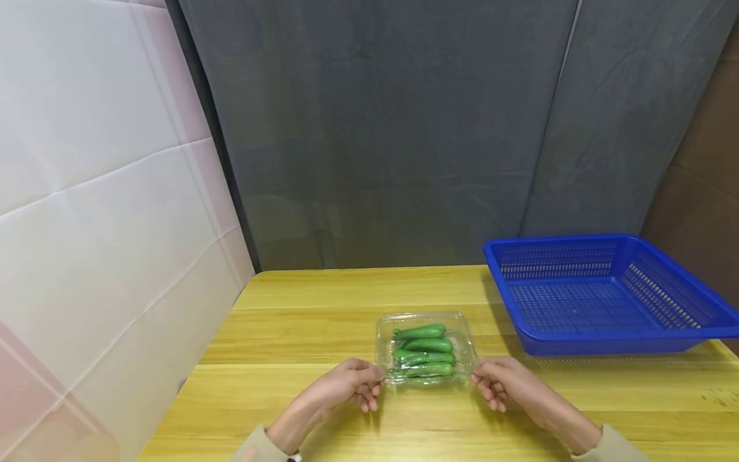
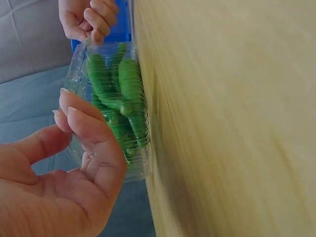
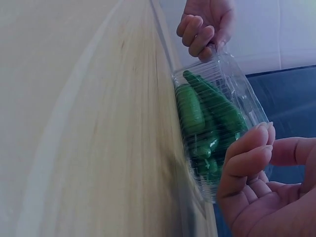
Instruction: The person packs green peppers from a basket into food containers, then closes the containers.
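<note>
A clear plastic clamshell box (image 1: pixel 385 340) lies on the wooden table, with several green peppers (image 1: pixel 424 344) inside it. At its near left corner, my left hand (image 1: pixel 349 384) pinches the rim between thumb and fingers. My right hand (image 1: pixel 507 385) pinches the near right corner in the same way. The left wrist view shows the ribbed wall of the box just beyond my left fingers (image 2: pixel 94 128), the peppers green behind it. In the right wrist view, the edge of the lid is partly hidden by my right fingertips (image 3: pixel 259 140).
A blue perforated plastic basket (image 1: pixel 577 335) stands at the right of the wooden table (image 1: pixel 323 308), and nothing shows in it. A grey cloth (image 1: pixel 369 141) hangs behind the table. White panels (image 1: pixel 115 192) rise on the left.
</note>
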Demonstrator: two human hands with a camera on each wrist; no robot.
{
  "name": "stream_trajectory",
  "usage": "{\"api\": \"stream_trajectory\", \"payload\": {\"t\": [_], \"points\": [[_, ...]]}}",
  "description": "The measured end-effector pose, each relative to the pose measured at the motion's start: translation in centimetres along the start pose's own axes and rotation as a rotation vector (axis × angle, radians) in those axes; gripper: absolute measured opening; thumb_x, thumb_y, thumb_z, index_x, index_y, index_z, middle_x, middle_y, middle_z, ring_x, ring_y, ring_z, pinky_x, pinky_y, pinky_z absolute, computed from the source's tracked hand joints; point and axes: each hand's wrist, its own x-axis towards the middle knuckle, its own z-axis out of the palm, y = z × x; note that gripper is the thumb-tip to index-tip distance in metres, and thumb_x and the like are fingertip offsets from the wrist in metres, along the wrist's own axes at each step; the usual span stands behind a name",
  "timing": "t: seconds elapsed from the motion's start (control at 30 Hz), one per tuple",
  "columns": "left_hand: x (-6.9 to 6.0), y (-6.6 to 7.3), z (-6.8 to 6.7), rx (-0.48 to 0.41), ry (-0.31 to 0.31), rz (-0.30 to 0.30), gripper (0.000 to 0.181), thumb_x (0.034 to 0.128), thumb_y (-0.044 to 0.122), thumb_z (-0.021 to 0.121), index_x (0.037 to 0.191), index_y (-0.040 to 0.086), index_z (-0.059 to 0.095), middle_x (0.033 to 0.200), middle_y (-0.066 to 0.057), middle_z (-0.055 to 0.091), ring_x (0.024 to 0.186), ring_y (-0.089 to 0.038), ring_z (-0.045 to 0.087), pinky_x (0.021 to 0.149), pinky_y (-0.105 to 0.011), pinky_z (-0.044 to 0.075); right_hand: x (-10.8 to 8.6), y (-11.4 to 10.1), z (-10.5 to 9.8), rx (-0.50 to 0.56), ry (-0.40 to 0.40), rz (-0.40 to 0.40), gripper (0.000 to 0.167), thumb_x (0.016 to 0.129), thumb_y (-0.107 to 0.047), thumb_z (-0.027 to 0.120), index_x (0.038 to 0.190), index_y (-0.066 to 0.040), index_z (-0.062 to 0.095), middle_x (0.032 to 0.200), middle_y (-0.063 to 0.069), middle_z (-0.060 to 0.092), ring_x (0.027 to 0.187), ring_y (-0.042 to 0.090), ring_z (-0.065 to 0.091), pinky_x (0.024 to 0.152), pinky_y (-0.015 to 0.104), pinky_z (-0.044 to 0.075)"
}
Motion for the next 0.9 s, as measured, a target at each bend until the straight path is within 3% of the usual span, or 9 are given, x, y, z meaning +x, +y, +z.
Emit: {"api": "stream_trajectory", "payload": {"t": [0.5,0.77,0.9], "points": [[-0.07,0.01,0.06,0.021,0.028,0.009,0.029,0.1023,0.013,0.054,0.109,-0.014,0.058,0.076,-0.002,0.056,0.063,-0.01,0.056,0.057,-0.017,0.048,-0.06,0.43,-0.03,0.018,-0.03,-0.046,0.023,0.103,-0.016,0.052,0.096,0.004,0.057,0.073,-0.001,0.055,0.058,0.005,0.053,0.051,0.013,0.046],[-0.19,-0.19,0.42,0.033,0.082,0.015,0.022,0.1024,0.013,0.054,0.1,-0.009,0.06,0.074,-0.001,0.055,0.062,-0.01,0.054,0.055,-0.015,0.046,-0.15,0.49,-0.01,0.022,-0.032,-0.054,0.022,0.103,-0.016,0.052,0.096,0.004,0.058,0.073,-0.001,0.055,0.059,0.005,0.053,0.052,0.013,0.046],[-0.12,-0.27,0.44,0.027,0.078,0.013,0.022,0.1021,0.014,0.055,0.098,-0.007,0.06,0.073,-0.001,0.055,0.062,-0.01,0.055,0.056,-0.016,0.047,-0.16,0.55,-0.01,0.024,-0.03,-0.052,0.022,0.104,-0.016,0.052,0.096,0.003,0.058,0.073,-0.002,0.055,0.059,0.005,0.053,0.052,0.013,0.047]]}}
